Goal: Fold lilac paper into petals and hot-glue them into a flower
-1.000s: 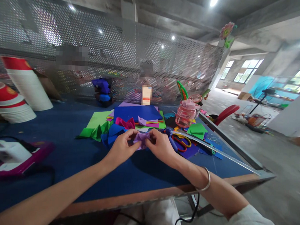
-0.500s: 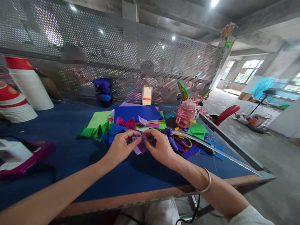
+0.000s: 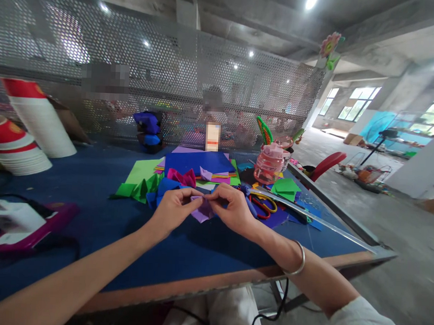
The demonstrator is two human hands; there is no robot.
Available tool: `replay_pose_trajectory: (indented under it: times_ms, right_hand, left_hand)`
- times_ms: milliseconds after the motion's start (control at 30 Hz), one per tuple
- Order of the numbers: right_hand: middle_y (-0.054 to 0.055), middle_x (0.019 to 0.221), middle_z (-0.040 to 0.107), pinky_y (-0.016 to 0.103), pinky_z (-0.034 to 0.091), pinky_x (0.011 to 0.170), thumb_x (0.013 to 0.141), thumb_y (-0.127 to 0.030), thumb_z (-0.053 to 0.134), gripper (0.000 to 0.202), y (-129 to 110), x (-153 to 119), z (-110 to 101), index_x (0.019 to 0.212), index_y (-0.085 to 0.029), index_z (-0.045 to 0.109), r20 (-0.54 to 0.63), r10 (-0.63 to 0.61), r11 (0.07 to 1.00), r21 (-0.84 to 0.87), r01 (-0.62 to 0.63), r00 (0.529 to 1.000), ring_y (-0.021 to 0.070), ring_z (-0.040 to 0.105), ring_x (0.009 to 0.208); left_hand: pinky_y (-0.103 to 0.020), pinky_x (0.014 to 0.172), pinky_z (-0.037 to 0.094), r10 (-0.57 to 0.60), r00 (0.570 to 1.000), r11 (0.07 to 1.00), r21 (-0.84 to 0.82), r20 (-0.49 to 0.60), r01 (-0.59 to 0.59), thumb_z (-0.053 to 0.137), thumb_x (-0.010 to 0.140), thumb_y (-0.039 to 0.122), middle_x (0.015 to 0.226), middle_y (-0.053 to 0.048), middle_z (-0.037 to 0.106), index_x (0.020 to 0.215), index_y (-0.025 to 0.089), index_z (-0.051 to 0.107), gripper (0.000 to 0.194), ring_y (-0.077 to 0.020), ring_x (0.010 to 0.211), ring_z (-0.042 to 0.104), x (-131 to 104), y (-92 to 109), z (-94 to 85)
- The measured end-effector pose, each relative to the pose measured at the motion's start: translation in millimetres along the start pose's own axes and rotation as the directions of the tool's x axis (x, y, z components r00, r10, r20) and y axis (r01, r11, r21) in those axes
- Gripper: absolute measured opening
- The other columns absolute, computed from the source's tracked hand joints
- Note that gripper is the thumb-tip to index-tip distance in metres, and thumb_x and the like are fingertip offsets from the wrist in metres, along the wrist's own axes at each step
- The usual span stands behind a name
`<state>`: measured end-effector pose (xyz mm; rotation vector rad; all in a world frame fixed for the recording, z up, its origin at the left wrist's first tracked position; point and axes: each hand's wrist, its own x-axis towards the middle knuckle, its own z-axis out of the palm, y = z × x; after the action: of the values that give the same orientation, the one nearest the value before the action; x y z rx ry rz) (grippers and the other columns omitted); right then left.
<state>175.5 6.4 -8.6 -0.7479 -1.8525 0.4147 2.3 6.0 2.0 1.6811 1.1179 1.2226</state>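
Between my two hands is a small piece of folded purple paper [image 3: 202, 212], held a little above the blue tabletop. My left hand [image 3: 174, 209] pinches its left side between thumb and fingers. On the right side my right hand [image 3: 233, 207] grips it the same way, and the fingers partly cover the folds. Just behind my left hand lie folded paper pieces: a blue one [image 3: 165, 189], a green one [image 3: 142, 190] and a magenta one [image 3: 182, 177]. A stack of coloured paper with a dark blue sheet [image 3: 197, 162] on top lies beyond my hands.
Right of my right hand are scissors [image 3: 265, 205], a long clear ruler [image 3: 329, 225] and green paper [image 3: 286, 188]. Behind them stands a pink jar [image 3: 269, 167]. Stacked paper cups [image 3: 42, 121] and a magenta power strip [image 3: 52, 222] occupy the left. A perforated metal screen [image 3: 163, 69] closes the back.
My fingers have shifted slightly on the purple paper, and more of its lower part shows between my hands. The other things on the table lie as before.
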Motion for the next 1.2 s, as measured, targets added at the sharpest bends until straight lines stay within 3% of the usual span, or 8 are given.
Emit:
replay_pose_trajectory:
  times_ms: [133,333,633,767,867,933,1033,1200]
  right_hand:
    - [0.001,0.076,0.062,0.023,0.046,0.063,0.081,-0.01,0.055,0.016,0,1,-4,0.081,-0.018,0.069,0.048,-0.032,0.999,0.006,0.032,0.998,0.0114,0.058,0.068]
    - [0.002,0.082,0.063,0.022,0.048,0.068,0.08,-0.005,0.053,0.02,0,0,-7,0.082,-0.018,0.068,0.077,-0.099,0.995,0.002,0.099,0.992,0.0117,0.061,0.074]
    - [0.004,0.083,0.064,0.025,0.05,0.069,0.078,-0.007,0.051,0.019,-5,-2,-7,0.082,-0.017,0.067,0.068,-0.101,0.995,-0.014,0.102,0.993,0.0136,0.062,0.076]
    - [0.004,0.085,0.069,0.025,0.051,0.068,0.08,-0.012,0.052,0.02,-9,-2,-7,0.093,-0.016,0.067,0.081,0.038,0.998,0.042,-0.042,0.996,0.0137,0.064,0.074]
    - [0.002,0.078,0.07,0.022,0.05,0.061,0.082,-0.024,0.06,0.013,-6,-2,-3,0.09,-0.016,0.066,0.061,0.219,0.972,0.074,-0.224,0.974,0.0122,0.064,0.066]
    - [0.0,0.072,0.069,0.021,0.048,0.058,0.082,-0.029,0.063,0.012,-2,-2,0,0.082,-0.017,0.066,0.071,0.273,0.959,0.054,-0.277,0.96,0.0113,0.062,0.061]
    - [-0.001,0.069,0.067,0.021,0.047,0.057,0.081,-0.028,0.064,0.012,1,-2,2,0.076,-0.017,0.066,0.077,0.271,0.961,0.029,-0.274,0.959,0.0108,0.061,0.059]
    - [-0.001,0.07,0.066,0.02,0.045,0.057,0.08,-0.024,0.062,0.008,2,-5,5,0.078,-0.017,0.065,0.063,0.241,0.971,-0.003,-0.241,0.969,0.0109,0.06,0.061]
  left_hand:
    - [-0.022,0.052,0.044,-0.069,0.997,0.992,-0.106,0.035,0.072,0.073,0.063,0.036,0.06,0.0,0.067,0.078,0.017,0.075,0.024,-0.0121,0.053,0.055,1,1,-1.8]
    - [-0.019,0.05,0.041,-0.159,0.97,0.949,-0.242,0.183,0.201,0.078,0.06,0.034,0.068,0.0,0.068,0.075,0.018,0.075,0.023,-0.0106,0.056,0.055,1,7,-6.7]
    - [-0.019,0.048,0.037,-0.103,0.981,0.974,-0.183,0.165,0.133,0.079,0.061,0.038,0.065,0.0,0.065,0.074,0.017,0.074,0.025,-0.0086,0.053,0.048,3,3,-6.8]
    - [-0.02,0.049,0.04,-0.119,0.982,0.97,-0.194,0.147,0.146,0.079,0.06,0.036,0.064,0.0,0.066,0.073,0.016,0.072,0.024,-0.0094,0.053,0.052,5,3,-6.7]
    - [-0.023,0.057,0.048,-0.044,0.992,0.988,-0.142,0.118,0.061,0.076,0.065,0.035,0.068,-0.001,0.069,0.073,0.017,0.071,0.021,-0.0131,0.059,0.06,6,3,-7.6]
    - [-0.025,0.063,0.052,0.049,0.994,0.998,-0.052,0.096,-0.044,0.073,0.069,0.034,0.07,-0.002,0.07,0.074,0.018,0.071,0.017,-0.0152,0.065,0.063,5,2,-8.1]
    - [-0.024,0.063,0.053,0.147,0.986,0.986,0.073,0.077,-0.153,0.067,0.074,0.031,0.072,-0.001,0.069,0.075,0.018,0.07,0.014,-0.0154,0.067,0.064,3,0,-7.5]
    - [-0.021,0.058,0.053,0.231,0.971,0.957,0.165,0.056,-0.237,0.061,0.078,0.026,0.076,-0.001,0.065,0.076,0.018,0.066,0.01,-0.014,0.069,0.062,-3,-5,-2.7]
